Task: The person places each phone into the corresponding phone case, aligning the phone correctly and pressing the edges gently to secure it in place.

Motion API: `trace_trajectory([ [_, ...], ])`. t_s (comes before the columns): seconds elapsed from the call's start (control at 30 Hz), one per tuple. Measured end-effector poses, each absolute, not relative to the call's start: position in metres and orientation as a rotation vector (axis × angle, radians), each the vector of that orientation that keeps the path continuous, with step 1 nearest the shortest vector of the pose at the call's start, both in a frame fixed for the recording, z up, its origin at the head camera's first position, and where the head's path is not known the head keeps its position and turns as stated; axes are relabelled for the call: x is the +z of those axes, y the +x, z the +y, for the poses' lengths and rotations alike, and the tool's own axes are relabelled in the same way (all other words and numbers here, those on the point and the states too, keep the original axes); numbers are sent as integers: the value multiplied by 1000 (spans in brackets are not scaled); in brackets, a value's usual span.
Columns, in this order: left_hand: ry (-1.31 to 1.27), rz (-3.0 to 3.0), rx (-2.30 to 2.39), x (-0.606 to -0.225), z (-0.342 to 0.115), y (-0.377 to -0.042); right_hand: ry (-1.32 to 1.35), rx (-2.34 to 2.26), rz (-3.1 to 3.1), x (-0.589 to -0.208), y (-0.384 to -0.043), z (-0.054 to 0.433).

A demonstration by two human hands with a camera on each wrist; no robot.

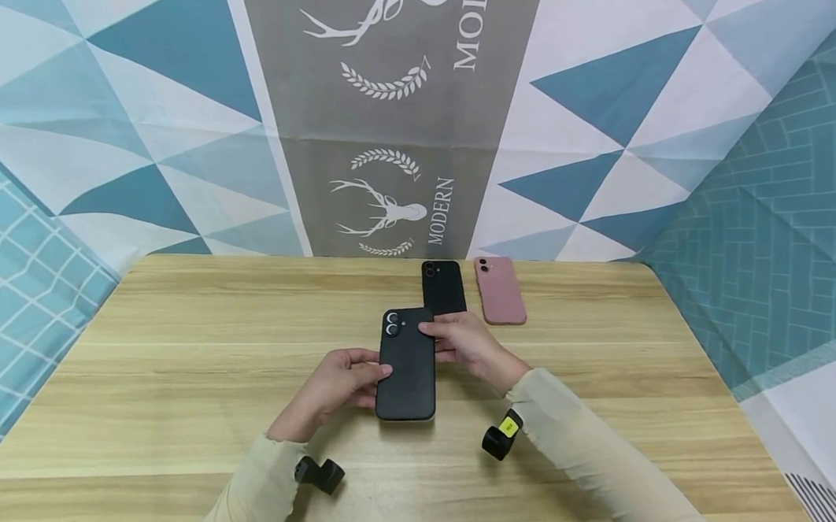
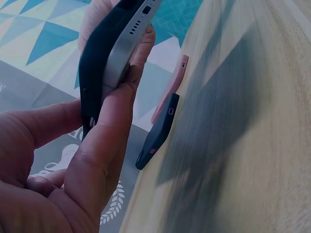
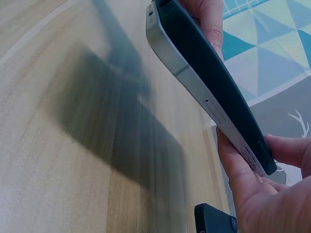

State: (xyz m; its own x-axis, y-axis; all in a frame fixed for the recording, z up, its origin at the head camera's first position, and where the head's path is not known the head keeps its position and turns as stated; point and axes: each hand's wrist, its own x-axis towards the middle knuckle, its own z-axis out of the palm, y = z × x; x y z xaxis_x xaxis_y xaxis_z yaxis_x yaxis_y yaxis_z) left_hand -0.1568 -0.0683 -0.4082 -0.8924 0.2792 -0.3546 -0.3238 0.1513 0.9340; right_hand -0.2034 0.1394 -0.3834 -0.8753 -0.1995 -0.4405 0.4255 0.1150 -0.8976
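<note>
A smartphone with a black case [image 1: 408, 375] against its back is held above the table, camera end away from me. Its silver frame [image 3: 187, 80] shows along one long side, and at the bottom end the black case stands off from the phone's edge [image 2: 124, 46]. My left hand [image 1: 336, 387] pinches the left long side, thumb on the case back and fingers beneath. At the upper right side my right hand [image 1: 472, 344] grips phone and case together, thumb over the back near the camera corner. The screen side is hidden in the head view.
Behind the held phone, a second black phone-shaped piece [image 1: 443, 284] lies on the wooden table [image 1: 245, 307], partly covered in the head view. Beside it on the right lies a pink one [image 1: 501, 293]. Patterned cloth [image 1: 389, 133] hangs at the table's far edge.
</note>
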Motion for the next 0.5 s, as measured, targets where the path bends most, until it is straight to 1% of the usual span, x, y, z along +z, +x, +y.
trace_trajectory([
  [0.23, -51, 2000, 1773, -407, -67, -156, 224, -1836, 1910, -385, -204, 140],
  [0.5, 34, 1856, 1854, -405, -73, -155, 184, -1779, 1962, -381, -203, 139],
])
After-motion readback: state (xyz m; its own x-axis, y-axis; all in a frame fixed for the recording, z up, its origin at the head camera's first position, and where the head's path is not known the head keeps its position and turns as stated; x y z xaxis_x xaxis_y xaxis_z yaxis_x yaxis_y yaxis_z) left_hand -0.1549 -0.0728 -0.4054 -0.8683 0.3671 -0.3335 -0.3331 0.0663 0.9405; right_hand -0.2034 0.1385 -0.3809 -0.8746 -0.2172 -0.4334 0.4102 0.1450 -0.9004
